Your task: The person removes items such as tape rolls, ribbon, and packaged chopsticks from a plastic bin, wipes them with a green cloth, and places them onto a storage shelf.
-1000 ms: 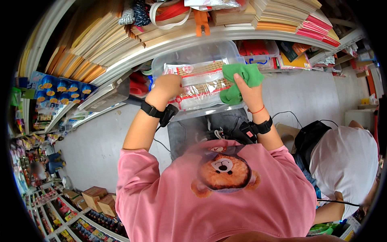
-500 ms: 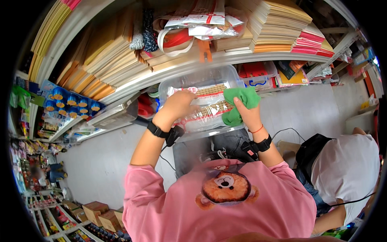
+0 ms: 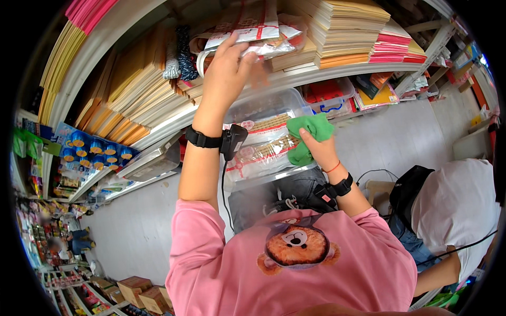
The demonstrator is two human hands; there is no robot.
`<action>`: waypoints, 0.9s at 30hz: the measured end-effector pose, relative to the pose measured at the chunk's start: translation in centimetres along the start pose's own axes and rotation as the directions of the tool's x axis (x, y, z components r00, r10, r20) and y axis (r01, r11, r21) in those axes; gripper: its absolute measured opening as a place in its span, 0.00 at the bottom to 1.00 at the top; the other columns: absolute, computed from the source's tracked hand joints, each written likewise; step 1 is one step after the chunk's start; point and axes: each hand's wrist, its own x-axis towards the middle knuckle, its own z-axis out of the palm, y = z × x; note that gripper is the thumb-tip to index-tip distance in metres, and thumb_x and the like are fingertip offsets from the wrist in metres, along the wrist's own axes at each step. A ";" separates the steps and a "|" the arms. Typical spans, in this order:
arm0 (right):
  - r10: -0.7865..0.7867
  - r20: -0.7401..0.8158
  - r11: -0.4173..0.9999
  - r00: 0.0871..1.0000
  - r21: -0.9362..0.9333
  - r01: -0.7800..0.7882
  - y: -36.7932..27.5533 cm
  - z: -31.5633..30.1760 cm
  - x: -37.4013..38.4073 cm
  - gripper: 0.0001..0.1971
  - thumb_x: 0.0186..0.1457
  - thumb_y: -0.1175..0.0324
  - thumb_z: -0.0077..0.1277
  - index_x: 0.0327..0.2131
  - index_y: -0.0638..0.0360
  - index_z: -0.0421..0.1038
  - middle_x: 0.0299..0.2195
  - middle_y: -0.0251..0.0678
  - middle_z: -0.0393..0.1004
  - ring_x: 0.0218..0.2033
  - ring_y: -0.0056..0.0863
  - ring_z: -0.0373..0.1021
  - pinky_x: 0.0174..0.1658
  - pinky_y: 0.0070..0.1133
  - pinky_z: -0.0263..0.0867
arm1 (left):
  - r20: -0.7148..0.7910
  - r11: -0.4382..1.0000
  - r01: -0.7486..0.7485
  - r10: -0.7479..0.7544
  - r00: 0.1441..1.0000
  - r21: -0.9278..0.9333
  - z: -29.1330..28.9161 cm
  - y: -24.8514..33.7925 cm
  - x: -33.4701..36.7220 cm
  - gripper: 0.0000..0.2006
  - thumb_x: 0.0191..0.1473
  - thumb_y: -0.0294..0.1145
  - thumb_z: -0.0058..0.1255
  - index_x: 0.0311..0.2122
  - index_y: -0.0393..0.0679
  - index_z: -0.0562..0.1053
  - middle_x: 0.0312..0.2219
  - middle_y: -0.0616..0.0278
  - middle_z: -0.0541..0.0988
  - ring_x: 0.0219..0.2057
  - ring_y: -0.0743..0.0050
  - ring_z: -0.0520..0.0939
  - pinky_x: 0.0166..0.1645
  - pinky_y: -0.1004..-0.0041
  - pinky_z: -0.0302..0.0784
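My left hand is raised to the shelf, fingers apart, at the near side of red-and-white printed plastic packages. Its fingertips overlap the packages' edge; whether they touch is hard to tell. A green cloth is bunched in my right hand, with the thumb on top. That hand is at the right side of a clear plastic box in front of my lap. Inside the box lie plastic-wrapped packs with red-and-white print and slim tan sticks showing through.
Stacks of brown envelopes fill the shelf, with dark and grey rope bundles beside them. Another clear bin stands below the shelf. A person in a white top is close on my right. Cardboard boxes stand at lower left.
My left hand has left the packs in the box and moved up and away to the shelf packages. The right hand keeps the green cloth in nearly the same place.
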 end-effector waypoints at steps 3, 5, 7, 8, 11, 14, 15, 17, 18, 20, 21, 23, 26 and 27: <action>0.000 0.016 1.000 1.000 0.010 -0.001 -0.3 -0.1 0.0 0.12 0.52 0.71 0.53 0.39 0.66 0.70 0.33 0.33 0.73 0.34 0.21 0.68 0.39 0.21 0.65 | -0.034 0.998 -0.057 0.058 0.998 0.028 0.5 0.3 -0.6 0.16 0.56 0.36 0.49 0.45 0.35 0.71 0.49 0.49 0.70 0.43 0.58 0.75 0.45 0.70 0.72; -0.045 0.019 0.999 0.999 -0.025 0.045 -0.1 -0.1 0.2 0.11 0.52 0.71 0.53 0.39 0.66 0.70 0.33 0.33 0.72 0.34 0.22 0.68 0.39 0.21 0.65 | -0.050 0.998 -0.051 0.050 0.998 -0.024 0.5 0.3 -1.0 0.16 0.55 0.35 0.49 0.46 0.35 0.70 0.45 0.50 0.72 0.38 0.62 0.76 0.43 0.71 0.72; -0.044 0.026 0.999 0.999 -0.025 0.045 -0.1 0.0 0.2 0.11 0.52 0.71 0.53 0.39 0.66 0.70 0.33 0.33 0.73 0.34 0.22 0.68 0.39 0.21 0.65 | -0.044 0.995 -0.026 0.022 0.999 -0.093 0.4 0.3 -1.2 0.17 0.54 0.33 0.50 0.46 0.35 0.70 0.41 0.53 0.73 0.32 0.66 0.76 0.40 0.73 0.72; -0.044 0.030 0.999 0.999 -0.030 0.045 -0.1 0.0 0.2 0.11 0.52 0.71 0.53 0.39 0.66 0.70 0.33 0.33 0.73 0.34 0.22 0.68 0.38 0.21 0.65 | -0.079 0.996 -0.042 0.036 0.996 -0.075 0.4 0.4 -1.2 0.17 0.54 0.33 0.51 0.46 0.36 0.70 0.40 0.53 0.73 0.30 0.67 0.75 0.38 0.73 0.72; -0.007 0.043 0.999 0.999 -0.035 0.009 -0.2 0.0 0.1 0.12 0.52 0.71 0.52 0.40 0.66 0.70 0.33 0.33 0.73 0.34 0.21 0.68 0.38 0.21 0.65 | -0.134 0.997 -0.069 0.071 0.988 0.023 0.2 1.1 -0.5 0.16 0.53 0.34 0.53 0.46 0.39 0.72 0.36 0.56 0.73 0.26 0.69 0.74 0.34 0.74 0.71; 0.015 0.046 1.000 0.999 -0.023 -0.014 0.1 -0.1 0.1 0.12 0.53 0.70 0.52 0.40 0.65 0.71 0.34 0.33 0.74 0.34 0.20 0.68 0.38 0.20 0.66 | -0.119 0.992 -0.043 0.057 0.991 0.116 0.3 1.2 0.1 0.15 0.52 0.36 0.53 0.45 0.45 0.75 0.30 0.58 0.75 0.26 0.69 0.74 0.32 0.74 0.70; -0.006 0.033 0.999 0.999 -0.035 0.008 0.1 0.0 0.2 0.12 0.52 0.70 0.53 0.40 0.65 0.71 0.33 0.32 0.74 0.33 0.20 0.68 0.37 0.20 0.66 | -0.135 0.996 -0.021 0.033 0.990 0.087 0.6 1.1 0.2 0.14 0.52 0.37 0.54 0.44 0.46 0.75 0.28 0.59 0.75 0.26 0.69 0.75 0.32 0.74 0.70; -0.047 0.008 0.997 0.999 -0.058 0.047 0.3 0.2 0.0 0.13 0.52 0.68 0.54 0.41 0.64 0.70 0.32 0.32 0.74 0.31 0.20 0.69 0.35 0.20 0.67 | -0.182 0.997 -0.001 0.015 0.983 0.078 1.3 0.7 0.4 0.13 0.52 0.38 0.53 0.42 0.49 0.77 0.24 0.59 0.76 0.25 0.68 0.76 0.30 0.73 0.70; -0.029 0.012 0.998 0.999 -0.052 0.030 0.3 0.2 0.1 0.13 0.52 0.68 0.54 0.41 0.64 0.70 0.33 0.32 0.74 0.32 0.20 0.69 0.36 0.20 0.67 | -0.214 0.995 -0.001 0.022 0.977 0.098 1.7 0.5 0.4 0.12 0.52 0.39 0.53 0.41 0.49 0.77 0.23 0.59 0.77 0.24 0.68 0.77 0.29 0.72 0.70; 0.008 0.021 0.999 1.000 -0.041 -0.007 0.3 0.2 0.0 0.14 0.52 0.68 0.54 0.41 0.64 0.70 0.33 0.33 0.74 0.33 0.21 0.69 0.37 0.20 0.66 | -0.245 0.988 0.000 0.039 0.969 0.156 2.0 0.3 0.7 0.10 0.53 0.39 0.52 0.39 0.50 0.78 0.21 0.59 0.77 0.22 0.68 0.77 0.27 0.72 0.70; -0.003 0.028 0.999 1.000 -0.044 0.004 0.5 0.1 0.0 0.14 0.52 0.68 0.54 0.41 0.64 0.70 0.33 0.33 0.74 0.33 0.21 0.69 0.37 0.21 0.66 | -0.244 0.981 0.001 0.047 0.969 0.194 2.1 0.2 0.7 0.09 0.53 0.38 0.52 0.37 0.50 0.77 0.21 0.59 0.78 0.22 0.67 0.77 0.26 0.72 0.70; -0.025 0.042 0.998 0.999 -0.048 0.027 0.8 0.0 0.1 0.14 0.52 0.68 0.54 0.41 0.64 0.70 0.34 0.34 0.74 0.33 0.21 0.69 0.37 0.21 0.67 | -0.256 0.978 0.022 0.033 0.966 0.208 2.2 0.2 0.7 0.07 0.54 0.38 0.51 0.36 0.50 0.77 0.21 0.59 0.78 0.20 0.67 0.77 0.25 0.71 0.70; -0.041 0.032 0.997 0.999 -0.065 0.043 0.6 0.1 0.1 0.14 0.51 0.68 0.54 0.41 0.64 0.70 0.34 0.35 0.75 0.33 0.23 0.70 0.38 0.22 0.67 | -0.296 0.987 0.073 -0.028 0.955 0.141 2.0 0.4 0.5 0.06 0.54 0.36 0.50 0.34 0.48 0.76 0.21 0.60 0.78 0.20 0.65 0.78 0.25 0.71 0.70; -0.053 0.027 0.996 0.998 -0.069 0.055 0.8 0.1 0.0 0.14 0.51 0.68 0.54 0.41 0.64 0.70 0.34 0.35 0.75 0.33 0.24 0.70 0.38 0.22 0.66 | -0.308 0.989 0.086 -0.045 0.950 0.121 1.8 0.7 0.4 0.06 0.54 0.36 0.50 0.34 0.48 0.75 0.21 0.60 0.78 0.21 0.63 0.78 0.26 0.70 0.71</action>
